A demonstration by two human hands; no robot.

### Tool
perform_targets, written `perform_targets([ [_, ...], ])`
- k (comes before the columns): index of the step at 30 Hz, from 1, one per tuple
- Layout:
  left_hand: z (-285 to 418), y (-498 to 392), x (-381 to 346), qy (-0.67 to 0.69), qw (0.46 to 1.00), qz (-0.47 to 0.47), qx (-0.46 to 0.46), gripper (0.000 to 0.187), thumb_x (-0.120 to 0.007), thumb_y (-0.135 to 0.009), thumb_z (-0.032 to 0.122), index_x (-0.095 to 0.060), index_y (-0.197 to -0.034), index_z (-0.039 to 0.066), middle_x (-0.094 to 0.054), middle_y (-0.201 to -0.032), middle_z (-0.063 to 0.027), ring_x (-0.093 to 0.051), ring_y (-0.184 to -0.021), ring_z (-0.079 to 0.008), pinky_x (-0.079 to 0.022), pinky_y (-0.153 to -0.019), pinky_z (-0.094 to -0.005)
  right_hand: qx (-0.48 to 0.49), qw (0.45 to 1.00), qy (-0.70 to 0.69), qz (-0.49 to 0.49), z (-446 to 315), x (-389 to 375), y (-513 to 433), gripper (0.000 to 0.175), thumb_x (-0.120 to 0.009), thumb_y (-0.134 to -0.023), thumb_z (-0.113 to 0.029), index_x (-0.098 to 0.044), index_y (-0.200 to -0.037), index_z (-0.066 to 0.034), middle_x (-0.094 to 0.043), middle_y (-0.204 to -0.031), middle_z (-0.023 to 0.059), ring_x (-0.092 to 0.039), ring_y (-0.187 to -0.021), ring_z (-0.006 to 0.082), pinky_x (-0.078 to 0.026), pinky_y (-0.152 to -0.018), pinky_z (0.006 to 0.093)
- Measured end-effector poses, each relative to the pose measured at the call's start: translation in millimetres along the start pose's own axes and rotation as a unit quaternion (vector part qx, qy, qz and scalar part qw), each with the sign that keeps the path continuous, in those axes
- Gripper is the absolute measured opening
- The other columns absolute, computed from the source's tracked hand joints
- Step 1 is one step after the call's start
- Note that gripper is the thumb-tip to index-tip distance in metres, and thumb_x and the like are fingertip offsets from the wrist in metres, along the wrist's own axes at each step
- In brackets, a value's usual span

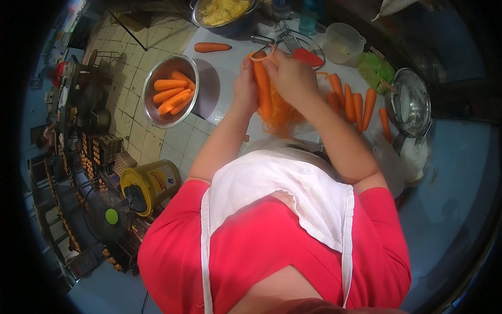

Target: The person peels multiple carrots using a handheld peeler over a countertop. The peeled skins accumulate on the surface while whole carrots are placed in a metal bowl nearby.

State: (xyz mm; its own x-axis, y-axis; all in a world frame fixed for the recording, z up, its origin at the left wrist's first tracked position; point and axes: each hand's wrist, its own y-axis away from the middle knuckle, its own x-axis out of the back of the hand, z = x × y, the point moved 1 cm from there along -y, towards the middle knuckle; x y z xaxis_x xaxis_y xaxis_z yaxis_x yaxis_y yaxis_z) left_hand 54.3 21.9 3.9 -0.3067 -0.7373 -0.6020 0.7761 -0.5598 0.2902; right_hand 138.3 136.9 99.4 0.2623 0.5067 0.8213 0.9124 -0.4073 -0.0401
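Observation:
My left hand (pixel 246 86) holds a large orange carrot (pixel 263 92) from its left side, the carrot pointing down towards me. My right hand (pixel 294 74) is closed at the carrot's upper end, around what looks like a peeler (pixel 261 59), mostly covered by the fingers. Beneath both hands lies a heap of carrot peelings (pixel 284 108) on the white tabletop (pixel 231 96). Several whole carrots (pixel 357 112) rest to the right of my right forearm. A single carrot (pixel 212 47) lies beyond my left hand.
At left stands a steel bowl (pixel 148 102) of carrots. A pot (pixel 225 29) of yellow food, a metal grater (pixel 290 42), a translucent plastic container (pixel 345 41), leafy greens (pixel 374 68) and a white-smeared metal pot (pixel 410 103) line the far and right sides. A yellow bucket (pixel 157 184) stands at lower left.

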Motion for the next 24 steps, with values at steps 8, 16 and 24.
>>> perform_targets([
  [8,42.2,-11.4,26.3,0.042,0.999,0.027,0.02,0.069,-0.029,-0.11,0.064,-0.057,-0.139,0.007,-0.064,-0.111,-0.0097,-0.063,-0.088,-0.0227,-0.054,-0.076,-0.0389,0.045,0.993,-0.07,-0.082,1.0,19.5,46.5,0.038,-0.059,-0.104,-0.042,-0.068,-0.115,-0.0064,-0.074,-0.093,0.0191,-0.071,-0.091,0.0428,-0.055,-0.077,0.051],
  [16,21.9,4.9,-5.2,-0.029,0.997,0.003,0.066,0.069,-0.043,-0.106,0.066,-0.058,-0.136,0.005,-0.065,-0.108,-0.0088,-0.066,-0.086,-0.0227,-0.056,-0.077,-0.0367,0.031,0.998,-0.044,0.026,3.9,7.5,-11.7,0.036,-0.059,-0.105,-0.039,-0.069,-0.116,-0.0068,-0.076,-0.09,0.0189,-0.074,-0.085,0.0401,-0.058,-0.075,0.0501],
  [24,30.4,-11.1,14.7,0.003,0.997,0.069,-0.023,0.064,-0.041,-0.108,0.064,-0.058,-0.128,0.005,-0.064,-0.11,-0.0113,-0.064,-0.093,-0.0246,-0.056,-0.079,-0.0414,-0.011,0.995,-0.021,-0.097,-1.8,-20.9,48.1,0.035,-0.058,-0.105,-0.039,-0.066,-0.113,-0.0058,-0.074,-0.089,0.0226,-0.071,-0.085,0.0441,-0.055,-0.077,0.0519],
])
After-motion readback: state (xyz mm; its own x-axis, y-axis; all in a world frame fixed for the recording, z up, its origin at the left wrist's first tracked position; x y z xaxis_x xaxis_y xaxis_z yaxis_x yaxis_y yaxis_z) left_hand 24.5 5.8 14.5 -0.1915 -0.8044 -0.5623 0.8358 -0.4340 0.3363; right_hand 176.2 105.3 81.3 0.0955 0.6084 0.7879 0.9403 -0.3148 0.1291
